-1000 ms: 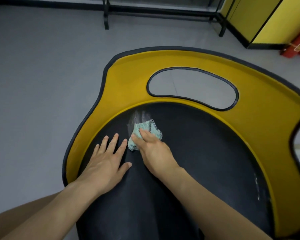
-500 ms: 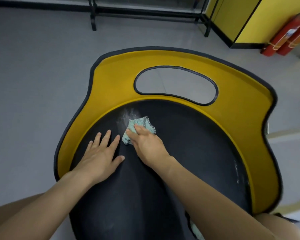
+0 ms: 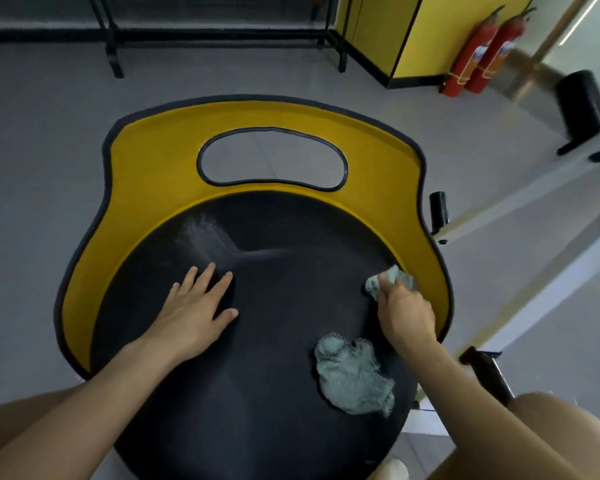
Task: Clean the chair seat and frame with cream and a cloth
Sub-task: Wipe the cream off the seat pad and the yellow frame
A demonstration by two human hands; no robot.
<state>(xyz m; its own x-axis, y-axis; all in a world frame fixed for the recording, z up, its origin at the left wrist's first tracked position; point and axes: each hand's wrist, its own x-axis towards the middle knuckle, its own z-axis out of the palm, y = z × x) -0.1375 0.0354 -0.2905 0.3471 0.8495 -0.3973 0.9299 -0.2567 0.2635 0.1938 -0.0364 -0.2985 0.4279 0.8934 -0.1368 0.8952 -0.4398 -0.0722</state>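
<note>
Left hand [image 3: 191, 317]: palm down, flat on the round black chair seat [image 3: 274, 323], left of centre. Fingers straight and spread, pointing far, thumb out to the right. Grip open, holding nothing. Forearm runs in from the near-left corner.

Right hand [image 3: 404, 313]: at the right edge of the seat, back of hand up, fingers curled down. Grip closed round a small pale green mesh cloth [image 3: 390, 280]. The bunched cloth pokes out past the fingertips and touches the seat just where it meets the yellow curved chair frame [image 3: 153, 161].

Around:
- A second, larger pale green cloth [image 3: 354, 379] lies crumpled on the near-right part of the seat, just near of the right wrist, loose and held by neither hand.
- A white cream smear [image 3: 205, 233] streaks the far-left part of the seat, just beyond the left fingertips, with a thin streak trailing right.
- Two red fire extinguishers [image 3: 478, 53] stand far right beside a yellow wall panel [image 3: 420, 29].
- A black metal rack [image 3: 115, 39] crosses the far edge, and a white bar frame [image 3: 499, 202] slants past the chair's right side.

Materials:
- The seat is matte and faintly grained.
- The frame is smooth yellow, edged in black, with an oval cut-out [image 3: 274, 157] through which the grey floor [image 3: 32, 168] shows.
- Both cloths are open-weave with frayed edges.
</note>
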